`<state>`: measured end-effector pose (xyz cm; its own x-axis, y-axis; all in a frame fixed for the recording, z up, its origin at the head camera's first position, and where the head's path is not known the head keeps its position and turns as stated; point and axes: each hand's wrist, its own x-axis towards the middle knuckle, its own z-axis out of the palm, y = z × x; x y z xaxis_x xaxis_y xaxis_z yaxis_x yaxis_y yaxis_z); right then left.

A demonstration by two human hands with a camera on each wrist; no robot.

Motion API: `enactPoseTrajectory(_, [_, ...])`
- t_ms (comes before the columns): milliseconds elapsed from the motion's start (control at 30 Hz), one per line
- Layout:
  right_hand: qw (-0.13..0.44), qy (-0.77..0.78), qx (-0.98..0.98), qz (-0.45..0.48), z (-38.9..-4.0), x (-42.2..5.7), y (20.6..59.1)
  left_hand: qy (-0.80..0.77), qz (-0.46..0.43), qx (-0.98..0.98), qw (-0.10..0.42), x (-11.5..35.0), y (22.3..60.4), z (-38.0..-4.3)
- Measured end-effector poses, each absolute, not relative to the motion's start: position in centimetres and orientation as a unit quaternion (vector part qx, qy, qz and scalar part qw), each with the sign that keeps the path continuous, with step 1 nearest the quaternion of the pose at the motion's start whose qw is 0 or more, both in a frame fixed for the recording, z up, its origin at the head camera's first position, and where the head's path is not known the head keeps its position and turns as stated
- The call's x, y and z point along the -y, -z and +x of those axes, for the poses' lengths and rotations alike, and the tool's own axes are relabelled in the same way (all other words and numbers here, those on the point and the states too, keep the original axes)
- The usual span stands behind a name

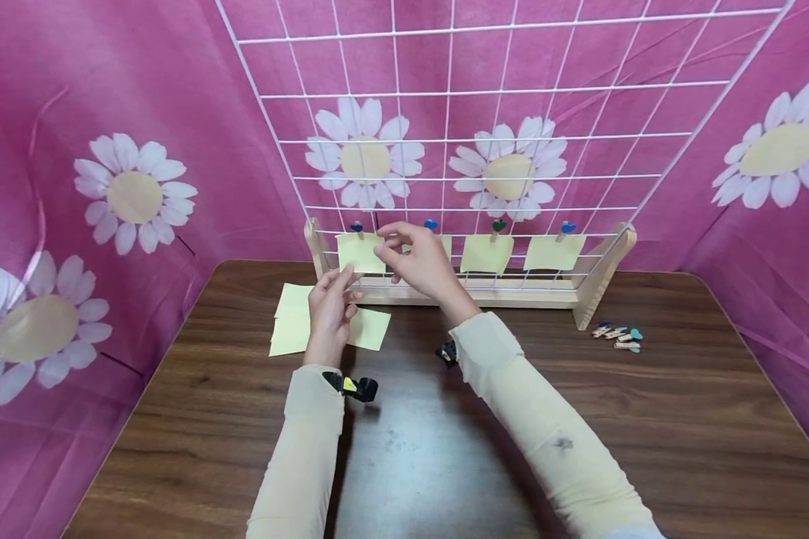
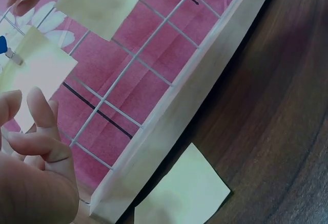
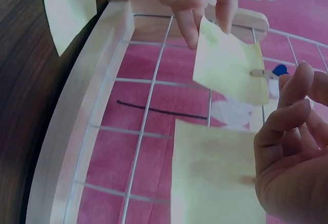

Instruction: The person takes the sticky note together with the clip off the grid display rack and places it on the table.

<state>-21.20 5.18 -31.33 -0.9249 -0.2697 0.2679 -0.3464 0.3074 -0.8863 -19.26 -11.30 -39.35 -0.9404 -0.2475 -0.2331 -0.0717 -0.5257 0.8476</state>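
Observation:
My left hand [image 1: 330, 311] pinches the lower edge of a yellow sticky note [image 1: 359, 253] that hangs leftmost on the white wire grid [image 1: 449, 90]. A small wooden clothespin with a blue heart [image 3: 280, 70] sits at the note's top. My right hand [image 1: 421, 258] is beside that note's upper right, fingers loosely bent with nothing between them; in the right wrist view, its fingertips [image 3: 300, 75] are close to the clothespin. Further along the grid hang several notes, such as one [image 1: 487, 254] under a green heart clothespin [image 1: 499, 225]; my right hand partly covers the second one.
Loose yellow notes [image 1: 290, 329] lie on the brown wooden table [image 1: 404, 449] by my left hand. Several clothespins with hearts [image 1: 616, 335] lie at the right. The grid stands in a wooden base [image 1: 526, 298] with end supports. Pink flowered cloth [image 1: 243, 172] surrounds the table.

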Motion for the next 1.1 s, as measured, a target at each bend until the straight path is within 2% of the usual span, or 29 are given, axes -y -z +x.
enactPoseTrajectory(267, [0.039,-0.541,0.820,0.185,-21.9,-3.0,30.7,0.863,0.159,0.477,0.051,11.3,39.4,-19.4])
enactPoseTrajectory(500, [0.013,-0.528,0.828,0.188,-22.3,-1.8,30.7,0.859,0.162,0.484,0.048,11.8,39.9,-19.3])
enactPoseTrajectory(700, [0.014,-0.524,0.832,0.182,-22.5,-1.5,30.5,0.857,0.151,0.489,0.053,11.7,39.6,-19.3])
enactPoseTrajectory(967, [0.041,-0.520,0.838,0.162,-22.7,-1.0,30.4,0.847,0.139,0.507,0.075,11.9,39.6,-19.3])
enactPoseTrajectory(1100, [0.096,-0.412,0.892,0.159,-22.7,-0.8,30.6,0.845,0.133,0.512,0.079,12.1,39.7,-19.2])
